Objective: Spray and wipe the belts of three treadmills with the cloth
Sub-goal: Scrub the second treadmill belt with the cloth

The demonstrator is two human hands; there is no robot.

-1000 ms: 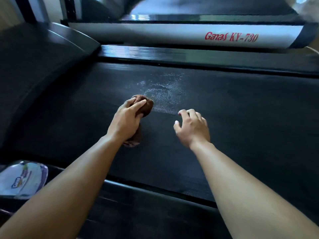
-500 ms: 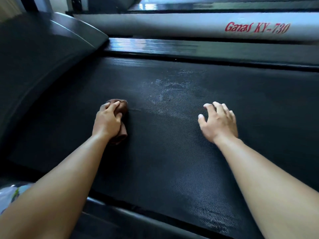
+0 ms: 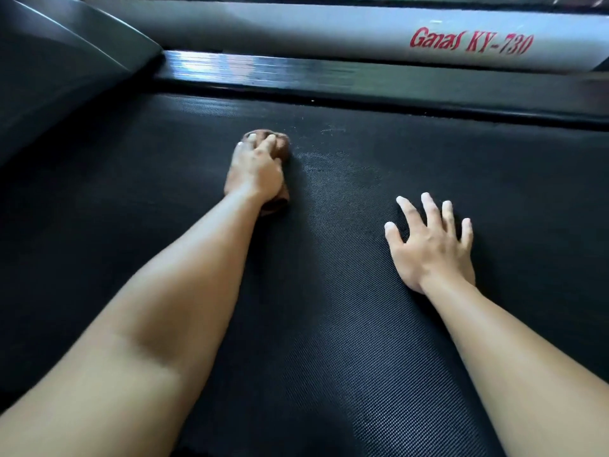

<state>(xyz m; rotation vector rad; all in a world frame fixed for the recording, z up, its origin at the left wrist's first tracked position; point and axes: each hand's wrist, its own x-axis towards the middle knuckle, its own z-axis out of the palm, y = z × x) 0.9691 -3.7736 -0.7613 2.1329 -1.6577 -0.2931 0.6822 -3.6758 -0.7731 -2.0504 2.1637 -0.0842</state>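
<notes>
While the belt [image 3: 329, 324] is leaned on | cloth [image 3: 278, 147] is gripped by curled left hand [image 3: 255, 171], far left; right hand [image 3: 431, 245] is laid flat, fingers spread, near right

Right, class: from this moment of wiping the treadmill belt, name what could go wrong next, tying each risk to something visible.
1. The cloth is bunched small under the left hand, so its narrow passes may miss parts of the pale spray film beside it.
2. The right hand leans with spread fingers on the belt; if the belt rolls or is damp there, the hand could slip.
</notes>
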